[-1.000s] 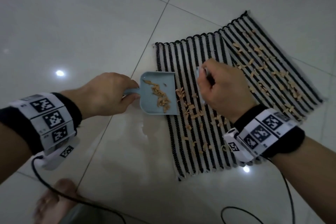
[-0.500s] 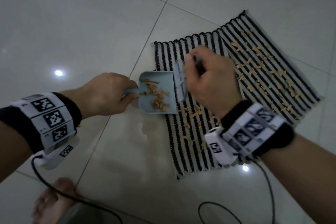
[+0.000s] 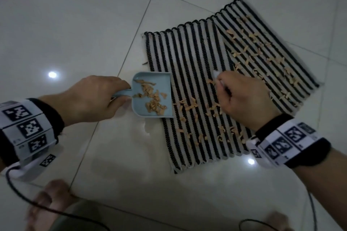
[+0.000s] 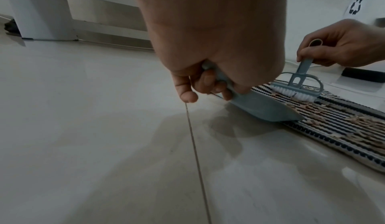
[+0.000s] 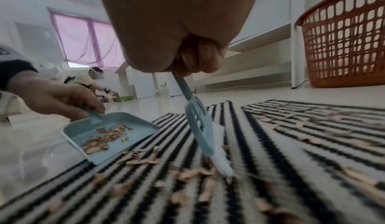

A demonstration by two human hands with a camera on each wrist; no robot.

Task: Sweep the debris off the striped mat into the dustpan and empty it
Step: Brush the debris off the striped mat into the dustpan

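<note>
Our left hand (image 3: 90, 97) grips the handle of the light-blue dustpan (image 3: 153, 97), tilted with its open lip touching the left edge of the striped mat (image 3: 189, 58), heel raised off the tile floor (image 3: 65, 24). Our right hand (image 3: 244, 99) clutches the handle of a small blue brush (image 4: 297, 87), white bristles down on the mat amid tan debris (image 3: 191, 106). Some debris is already in the pan, more is scattered across the mat's near strip and far right side. An orange basket (image 5: 343, 38) stands beyond the mat.
</note>
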